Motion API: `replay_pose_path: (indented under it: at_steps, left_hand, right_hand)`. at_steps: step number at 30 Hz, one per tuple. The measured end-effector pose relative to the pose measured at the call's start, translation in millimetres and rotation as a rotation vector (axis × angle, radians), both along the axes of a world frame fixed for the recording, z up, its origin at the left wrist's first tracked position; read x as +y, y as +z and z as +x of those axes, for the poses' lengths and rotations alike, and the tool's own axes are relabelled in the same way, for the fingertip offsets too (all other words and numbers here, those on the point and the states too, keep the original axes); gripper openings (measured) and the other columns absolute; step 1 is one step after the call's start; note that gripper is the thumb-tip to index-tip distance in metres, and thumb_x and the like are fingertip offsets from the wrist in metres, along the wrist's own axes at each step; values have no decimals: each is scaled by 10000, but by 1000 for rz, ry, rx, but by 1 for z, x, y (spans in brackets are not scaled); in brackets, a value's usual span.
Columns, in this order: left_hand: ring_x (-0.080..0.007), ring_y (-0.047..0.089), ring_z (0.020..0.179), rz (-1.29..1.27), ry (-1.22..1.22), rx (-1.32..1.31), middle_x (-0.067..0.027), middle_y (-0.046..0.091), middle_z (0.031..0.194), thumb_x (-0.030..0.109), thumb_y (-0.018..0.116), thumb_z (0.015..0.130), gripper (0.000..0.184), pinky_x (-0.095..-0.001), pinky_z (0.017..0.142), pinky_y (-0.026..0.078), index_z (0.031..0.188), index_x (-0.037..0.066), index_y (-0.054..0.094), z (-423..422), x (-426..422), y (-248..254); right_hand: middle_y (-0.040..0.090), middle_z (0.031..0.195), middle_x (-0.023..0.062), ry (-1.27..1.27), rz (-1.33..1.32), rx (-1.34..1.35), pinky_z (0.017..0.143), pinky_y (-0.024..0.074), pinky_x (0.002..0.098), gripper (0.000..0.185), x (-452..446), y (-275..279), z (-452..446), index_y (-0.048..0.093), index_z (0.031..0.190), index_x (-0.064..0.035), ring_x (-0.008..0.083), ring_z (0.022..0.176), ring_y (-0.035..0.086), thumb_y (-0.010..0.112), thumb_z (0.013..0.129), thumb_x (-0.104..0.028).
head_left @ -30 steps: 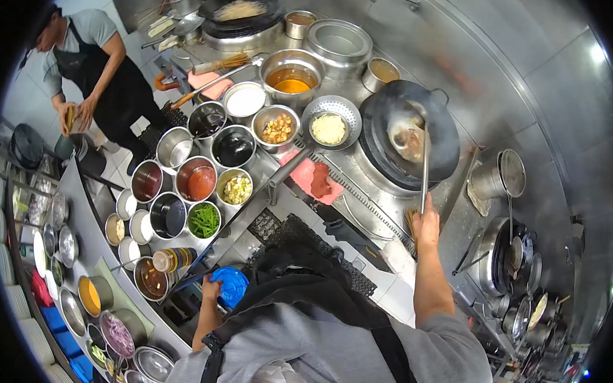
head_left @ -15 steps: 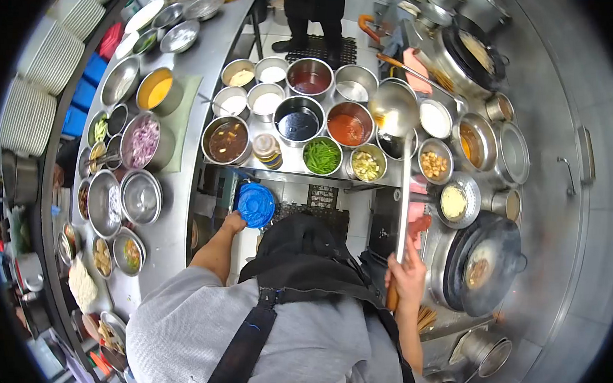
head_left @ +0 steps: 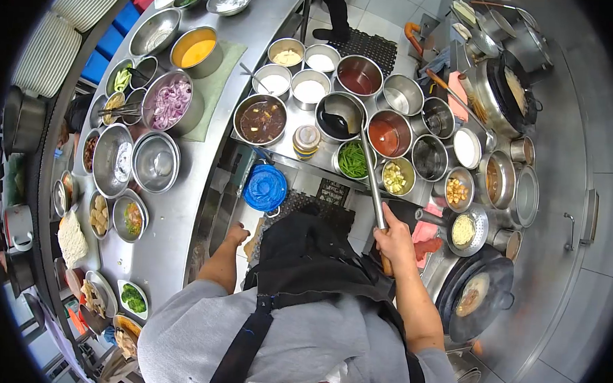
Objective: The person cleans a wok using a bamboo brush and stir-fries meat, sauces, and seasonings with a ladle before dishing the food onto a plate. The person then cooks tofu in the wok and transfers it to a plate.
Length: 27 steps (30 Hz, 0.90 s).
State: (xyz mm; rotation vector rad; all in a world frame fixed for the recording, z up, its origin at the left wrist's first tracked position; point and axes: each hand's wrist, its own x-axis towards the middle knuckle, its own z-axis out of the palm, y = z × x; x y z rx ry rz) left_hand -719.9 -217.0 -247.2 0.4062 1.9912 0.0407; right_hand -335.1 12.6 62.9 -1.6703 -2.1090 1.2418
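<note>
While the right hand (head_left: 395,241) grips a ladle (head_left: 371,172), the left hand's (head_left: 235,234) closure is unclear

Walled at right in smooth grey panels (head_left: 568,305), seamed and shiny, with a bent pipe (head_left: 569,232) against them. Floored in pale square tiles (head_left: 373,22), partly covered by black perforated mats (head_left: 369,52). Furnished at left with a long steel counter (head_left: 164,247), bordered on its outer side by stacked white plates (head_left: 45,57) and blue bins (head_left: 109,42). Lit brightly, with pale reflections on the counter.
</note>
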Motion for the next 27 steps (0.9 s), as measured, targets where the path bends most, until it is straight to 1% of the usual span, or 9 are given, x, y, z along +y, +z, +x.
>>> replay_pose_path:
  at_steps: [2, 3, 5, 10, 11, 13, 15, 22, 27]
  left_hand:
    - [-294, 685, 834, 12, -12, 24, -204, 650, 1083, 187, 708, 719, 569, -366, 586, 569, 1233, 12, 535, -1, -7, 7]
    - [-291, 685, 812, 4, -13, 33, -204, 650, 1082, 191, 706, 720, 568, -362, 590, 568, 1231, 12, 534, -2, -10, 8]
    - [-288, 686, 789, -2, -15, 49, -204, 649, 1082, 195, 703, 721, 566, -358, 595, 568, 1229, 11, 534, -6, -8, 9]
    - [-267, 687, 764, 48, -12, -7, -193, 648, 1092, 209, 689, 727, 555, -345, 597, 560, 1228, 26, 537, -4, 21, 3]
    - [-281, 685, 824, 53, -29, -21, -194, 648, 1097, 231, 695, 726, 556, -361, 696, 556, 1222, 32, 540, -4, 29, 1]
    - [-289, 673, 886, 106, -55, -6, -199, 645, 1110, 248, 698, 727, 557, -365, 764, 537, 1221, 43, 544, -4, 36, -21]
    - [-302, 619, 1058, 102, -25, -54, -208, 625, 1167, 295, 703, 730, 564, -370, 922, 470, 1226, 76, 550, -4, 46, -30]
    - [-295, 652, 989, 181, -69, 4, -200, 624, 1172, 285, 714, 725, 575, -371, 863, 506, 1238, 81, 554, 0, 49, -25]
    - [-279, 689, 813, 68, -68, 7, -181, 637, 1140, 234, 711, 737, 564, -347, 635, 566, 1242, 44, 547, -3, 33, -6]
  right_hand:
    - [626, 724, 156, -129, -225, 70, 528, 488, 317, 646, 2, 12, -3, 448, 1372, 12, 185, 506, 596, 573, 741, -44]
    - [626, 724, 156, -129, -226, 72, 528, 488, 317, 646, 1, 9, -1, 448, 1372, 12, 185, 506, 596, 573, 741, -44]
    - [597, 723, 45, -218, -318, 357, 405, 438, 272, 673, -3, 0, 8, 371, 1420, 20, 128, 456, 547, 600, 787, 5]
    - [584, 753, 45, -263, -357, 384, 394, 431, 263, 698, -10, 17, 14, 332, 1439, 15, 125, 470, 541, 607, 797, 17]
    - [584, 719, 37, -277, -339, 395, 415, 435, 257, 677, -12, 17, 16, 362, 1424, 20, 114, 474, 544, 603, 792, 23]
    - [585, 685, 30, -299, -319, 405, 436, 439, 252, 657, -16, 19, 18, 391, 1409, 25, 102, 478, 547, 600, 786, 30]
    - [574, 765, 36, -279, -360, 432, 404, 425, 253, 691, -18, 21, 20, 324, 1443, 14, 116, 476, 535, 600, 810, 28]
    - [588, 718, 27, -307, -337, 439, 439, 441, 249, 647, -22, 26, 21, 391, 1412, 15, 102, 490, 547, 583, 796, 54]
    - [601, 790, 52, -356, -433, 601, 433, 443, 254, 656, -21, 25, 25, 387, 1414, 11, 110, 488, 541, 592, 793, 64]
